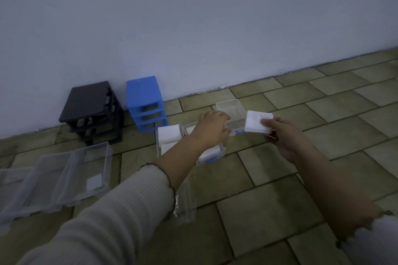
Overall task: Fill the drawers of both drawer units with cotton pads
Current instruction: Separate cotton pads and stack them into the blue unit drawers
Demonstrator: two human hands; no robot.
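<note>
A: What lay at the far left?

B: Clear, larger drawers (pixel 64 170) rested on the tiled floor (pixel 280 189), side by side; one held a single white pad (pixel 94 181). Behind them, against the wall (pixel 193 17), stood the black drawer unit (pixel 92 112), its slots open, and just beside it the blue drawer unit (pixel 145 103), its three slots also without drawers.

A: And in the middle?

B: A small clear drawer with a stack of cotton pads (pixel 168 134) sat in front of the blue unit. The left hand (pixel 212 128) reached over the drawer next to it, fingers curled down at its far edge; whether they gripped anything, I could not tell. A crumpled plastic wrapper (pixel 185 206) lay under that forearm.

A: The right side?

B: An empty clear drawer (pixel 231 109) sat just past the hands. The right hand (pixel 282 133) pinched a white stack of pads (pixel 257 121), held above the floor.
</note>
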